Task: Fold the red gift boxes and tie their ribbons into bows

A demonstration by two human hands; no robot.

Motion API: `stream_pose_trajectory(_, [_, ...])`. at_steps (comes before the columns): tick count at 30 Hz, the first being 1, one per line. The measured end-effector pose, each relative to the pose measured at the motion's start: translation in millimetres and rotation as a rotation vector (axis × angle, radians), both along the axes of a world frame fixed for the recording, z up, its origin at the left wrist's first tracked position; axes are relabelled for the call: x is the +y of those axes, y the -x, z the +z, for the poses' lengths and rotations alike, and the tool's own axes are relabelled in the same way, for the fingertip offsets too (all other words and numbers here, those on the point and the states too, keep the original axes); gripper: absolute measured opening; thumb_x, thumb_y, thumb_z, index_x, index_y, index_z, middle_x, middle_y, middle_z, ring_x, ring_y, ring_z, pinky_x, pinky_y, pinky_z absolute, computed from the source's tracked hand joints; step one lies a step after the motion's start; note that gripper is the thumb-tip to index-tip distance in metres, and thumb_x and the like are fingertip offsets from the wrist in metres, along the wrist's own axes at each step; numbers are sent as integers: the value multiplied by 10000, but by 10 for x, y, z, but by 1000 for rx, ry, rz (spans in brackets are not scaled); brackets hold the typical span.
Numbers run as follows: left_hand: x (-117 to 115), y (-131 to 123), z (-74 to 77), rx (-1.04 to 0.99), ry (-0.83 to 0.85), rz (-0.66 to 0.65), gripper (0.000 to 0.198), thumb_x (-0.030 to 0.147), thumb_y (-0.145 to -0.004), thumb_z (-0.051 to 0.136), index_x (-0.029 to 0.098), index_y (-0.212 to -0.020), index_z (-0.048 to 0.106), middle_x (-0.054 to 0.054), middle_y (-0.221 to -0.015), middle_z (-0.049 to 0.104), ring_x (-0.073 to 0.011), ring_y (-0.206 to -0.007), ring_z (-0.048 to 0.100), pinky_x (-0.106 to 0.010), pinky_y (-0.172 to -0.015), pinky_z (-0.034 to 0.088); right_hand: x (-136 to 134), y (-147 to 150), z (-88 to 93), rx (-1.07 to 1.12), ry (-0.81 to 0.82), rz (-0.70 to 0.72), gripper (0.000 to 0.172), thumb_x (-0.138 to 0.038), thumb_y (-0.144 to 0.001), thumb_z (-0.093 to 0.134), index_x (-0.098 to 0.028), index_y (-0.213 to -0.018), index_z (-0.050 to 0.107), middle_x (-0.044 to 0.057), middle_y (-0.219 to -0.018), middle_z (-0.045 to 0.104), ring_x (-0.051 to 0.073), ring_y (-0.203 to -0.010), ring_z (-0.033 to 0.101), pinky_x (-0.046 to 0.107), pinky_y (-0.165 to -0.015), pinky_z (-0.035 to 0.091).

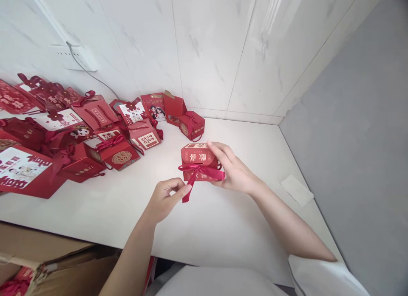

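Observation:
A small red gift box (pixel 195 155) with gold Chinese characters is in front of me, tied around with a dark pink ribbon (pixel 199 168) in a bow. My right hand (pixel 234 168) grips the box by its right side, fingertips along the top edge and the thumb side underneath. One hanging ribbon end is pinched between the thumb and fingers of my left hand (pixel 168 198), just below and left of the box. Part of the box's right side is hidden by my right hand.
Many red gift boxes (pixel 121 153) with ribbons crowd the left of the white table (pixel 204 228). Another ribboned box (pixel 192 125) stands just behind mine. A white paper slip (pixel 297 190) lies at right. An open cardboard box (pixel 63 262) sits below the table's left front edge.

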State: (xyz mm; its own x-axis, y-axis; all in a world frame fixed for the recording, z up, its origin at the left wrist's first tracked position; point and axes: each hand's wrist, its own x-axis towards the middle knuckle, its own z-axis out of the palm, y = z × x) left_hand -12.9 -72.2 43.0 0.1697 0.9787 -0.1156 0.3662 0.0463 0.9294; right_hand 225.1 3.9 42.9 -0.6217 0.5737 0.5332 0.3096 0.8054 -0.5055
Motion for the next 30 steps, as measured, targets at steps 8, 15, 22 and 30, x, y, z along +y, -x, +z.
stream_pose_trajectory(8, [-54,-122,-33,5,-59,53,374,443,-871,597,181,-607,554,-6,-647,588,-147,-662,512,-266,-576,359,-99,-62,193,7,-46,-40,971,-213,-883,624,-404,-1552,-54,113,-1503,324,333,-1360,396,447,-885,578])
stream_pose_trajectory(15, [-36,-92,-30,121,-61,91,367,459,-852,612,185,-611,574,-9,-651,598,-151,-656,537,-270,-585,392,-122,-99,177,53,91,-45,1039,-230,-816,702,-374,-1562,-7,114,-1482,370,316,-1362,404,505,-1022,492])
stream_pose_trajectory(22, [12,30,-14,-148,-369,65,845,564,-681,754,298,-1398,395,-118,-1462,437,-342,-1352,417,-435,-1035,441,-154,-137,269,236,805,114,1086,-368,-777,765,-309,-1569,24,108,-1427,508,281,-1293,534,486,-1058,471])
stream_pose_trajectory(30, [68,-172,-40,-472,-93,72,770,600,-826,588,313,-1483,306,-116,-1360,557,-319,-1138,622,-414,-854,582,-198,-373,247,259,901,-12,806,-643,-898,499,-328,-1558,161,95,-1584,335,319,-1397,422,525,-1073,440])
